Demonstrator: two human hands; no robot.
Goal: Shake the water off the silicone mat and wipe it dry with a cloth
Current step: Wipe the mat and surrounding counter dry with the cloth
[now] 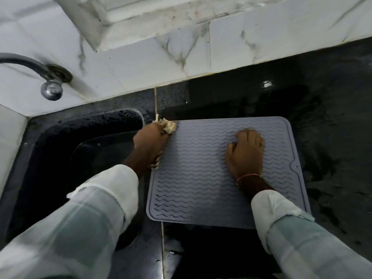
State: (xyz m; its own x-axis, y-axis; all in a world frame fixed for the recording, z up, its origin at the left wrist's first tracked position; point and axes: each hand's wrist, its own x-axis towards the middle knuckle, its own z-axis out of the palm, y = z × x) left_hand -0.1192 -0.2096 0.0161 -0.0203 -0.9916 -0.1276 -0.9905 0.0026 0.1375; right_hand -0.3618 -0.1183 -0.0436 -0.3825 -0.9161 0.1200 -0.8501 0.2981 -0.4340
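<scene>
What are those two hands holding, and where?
The left hand grips a bunched cloth at the mat's far-left corner. The right hand grips nothing; it lies on the mat.

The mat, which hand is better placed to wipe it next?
Left. The left hand already grips the cloth at the far-left corner of the silicone mat, while the right hand presses on the mat, probably steadying it.
</scene>
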